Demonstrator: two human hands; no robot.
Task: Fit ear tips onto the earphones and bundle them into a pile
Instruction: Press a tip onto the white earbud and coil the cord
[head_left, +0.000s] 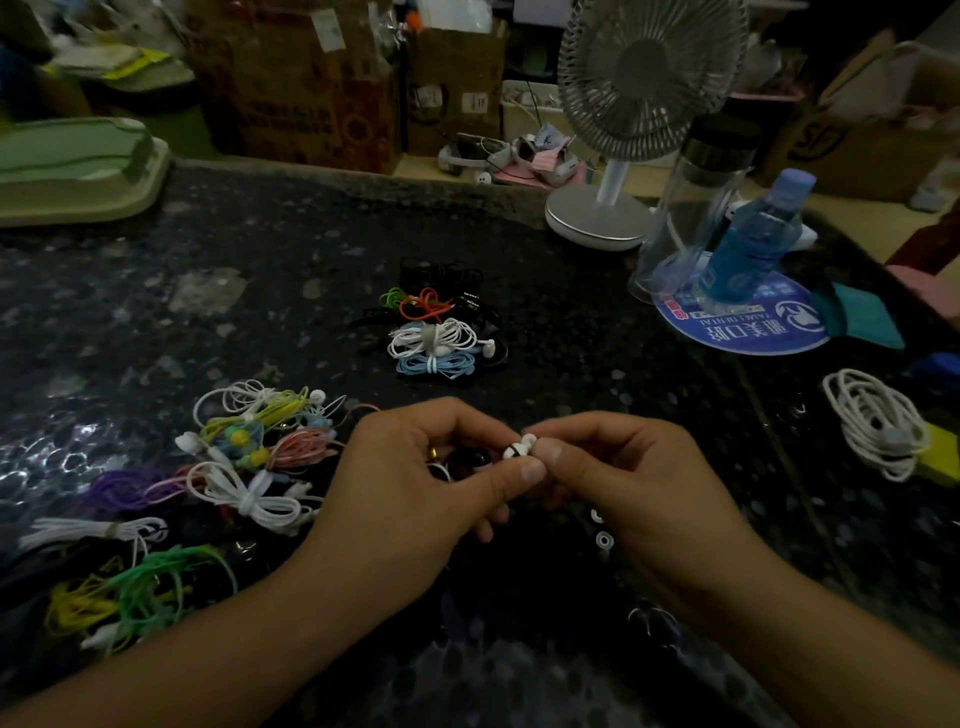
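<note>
Over the tabletop's near middle, the left hand and right hand meet, both pinching a small white earbud (its cord is hidden). Loose coloured earphones spread toward the left edge. A tidy bundled pile lies at the centre. One white coil rests near the right edge, and a fan stands at the far edge.

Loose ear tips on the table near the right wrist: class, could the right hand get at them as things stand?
Probably yes, once freed. The ear tips lie uncovered beside the right hand, but it and the left hand are both pinching the earbud.
</note>
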